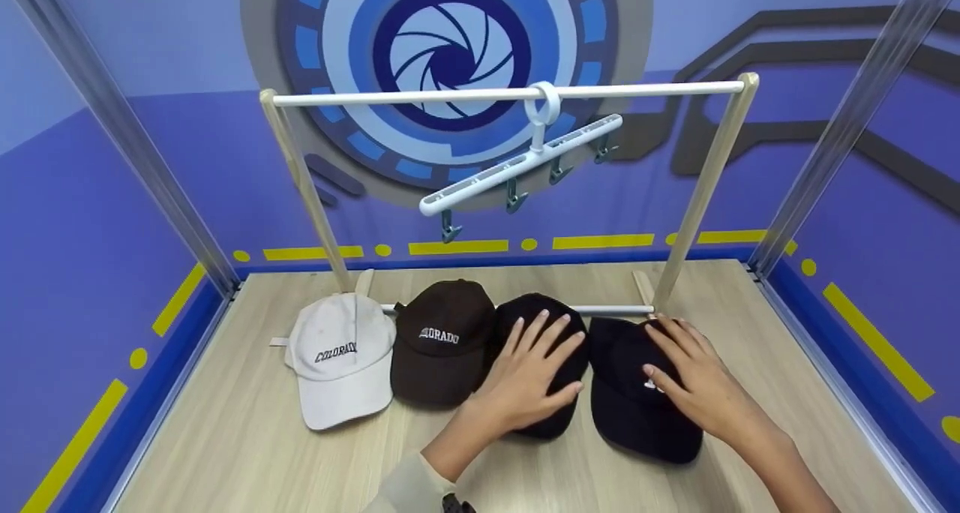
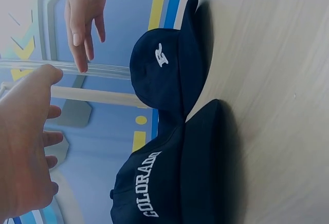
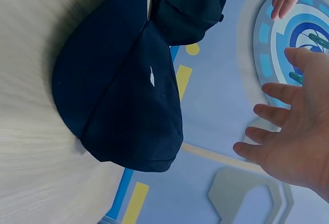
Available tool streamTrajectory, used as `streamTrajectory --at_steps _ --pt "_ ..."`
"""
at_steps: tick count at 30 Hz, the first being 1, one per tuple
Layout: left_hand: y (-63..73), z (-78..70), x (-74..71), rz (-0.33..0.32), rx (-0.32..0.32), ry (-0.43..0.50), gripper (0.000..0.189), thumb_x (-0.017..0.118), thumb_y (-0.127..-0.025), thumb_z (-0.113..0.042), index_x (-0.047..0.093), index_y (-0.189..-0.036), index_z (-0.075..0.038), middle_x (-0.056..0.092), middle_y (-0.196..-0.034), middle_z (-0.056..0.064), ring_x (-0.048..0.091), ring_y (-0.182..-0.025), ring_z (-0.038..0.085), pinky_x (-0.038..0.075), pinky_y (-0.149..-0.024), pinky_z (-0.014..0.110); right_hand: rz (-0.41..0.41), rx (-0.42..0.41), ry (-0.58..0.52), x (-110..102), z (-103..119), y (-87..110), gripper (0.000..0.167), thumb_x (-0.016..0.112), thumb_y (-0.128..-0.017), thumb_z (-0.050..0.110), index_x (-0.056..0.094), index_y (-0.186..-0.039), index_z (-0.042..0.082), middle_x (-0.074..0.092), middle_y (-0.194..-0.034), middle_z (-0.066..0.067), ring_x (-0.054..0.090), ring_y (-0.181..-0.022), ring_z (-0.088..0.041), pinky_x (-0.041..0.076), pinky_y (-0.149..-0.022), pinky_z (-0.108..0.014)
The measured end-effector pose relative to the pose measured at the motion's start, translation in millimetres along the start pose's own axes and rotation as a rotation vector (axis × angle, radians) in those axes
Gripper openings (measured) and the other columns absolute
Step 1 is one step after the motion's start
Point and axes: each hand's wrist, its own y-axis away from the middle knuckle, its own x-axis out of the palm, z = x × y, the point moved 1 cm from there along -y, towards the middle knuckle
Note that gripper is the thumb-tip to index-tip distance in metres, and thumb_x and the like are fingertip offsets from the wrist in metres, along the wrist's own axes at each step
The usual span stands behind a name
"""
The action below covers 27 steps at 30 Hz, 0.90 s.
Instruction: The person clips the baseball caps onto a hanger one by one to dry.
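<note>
Four caps would be a count too high, so several caps stand in a row on the table. Over the black cap (image 1: pixel 541 412) with COLORADO lettering, seen in the left wrist view, my left hand (image 1: pixel 532 374) spreads its fingers. My right hand (image 1: pixel 694 378) is stretched out over the navy cap (image 1: pixel 637 415) at the row's right end, which bears a small white emblem. Both wrist views show space between the hands and the caps, and neither hand holds anything. Left of them sit a dark brown cap (image 1: pixel 442 363) and a light grey cap (image 1: pixel 345 370), brims toward me.
Behind the caps stands a rack with a white top rail (image 1: pixel 420 96) and wooden posts. A white hanger (image 1: pixel 517 168) with several grey clips hangs from the rail by its ring. Patterned blue panels (image 1: pixel 187 168) enclose the wooden table (image 1: pixel 247 438).
</note>
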Motion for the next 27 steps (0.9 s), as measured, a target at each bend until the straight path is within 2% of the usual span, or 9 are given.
streamTrajectory --at_steps 9,17,27 --pt "-7.0 -6.9 3.0 0.01 0.003 -0.009 0.065 0.044 -0.102 -0.058 0.034 -0.159 -0.03 0.023 -0.168 0.0 0.014 -0.156 0.027 0.019 -0.122 0.056 -0.024 0.002 0.006 1.4 -5.6 1.0 0.058 0.064 -0.101 0.03 0.048 -0.15 0.003 0.038 -0.157 -0.025 0.026 -0.144 -0.053 0.027 -0.109 -0.073" --pt "-18.1 -18.5 1.2 0.023 0.028 0.024 0.065 0.032 -0.104 -0.062 0.03 -0.161 -0.03 0.019 -0.169 -0.001 0.011 -0.156 0.026 0.018 -0.123 0.056 -0.065 -0.02 0.011 1.6 -10.5 3.1 0.055 0.066 -0.1 0.026 0.051 -0.147 0.003 0.041 -0.154 -0.025 0.03 -0.142 -0.052 0.029 -0.107 -0.072" --pt "-30.1 -25.4 5.5 0.047 0.011 0.042 0.065 0.029 -0.104 -0.063 0.028 -0.161 -0.032 0.018 -0.169 -0.002 0.01 -0.157 0.025 0.016 -0.123 0.054 -0.022 0.015 0.019 4.4 -15.3 2.9 0.056 0.063 -0.101 0.028 0.049 -0.149 0.002 0.037 -0.157 -0.025 0.027 -0.143 -0.053 0.027 -0.109 -0.072"
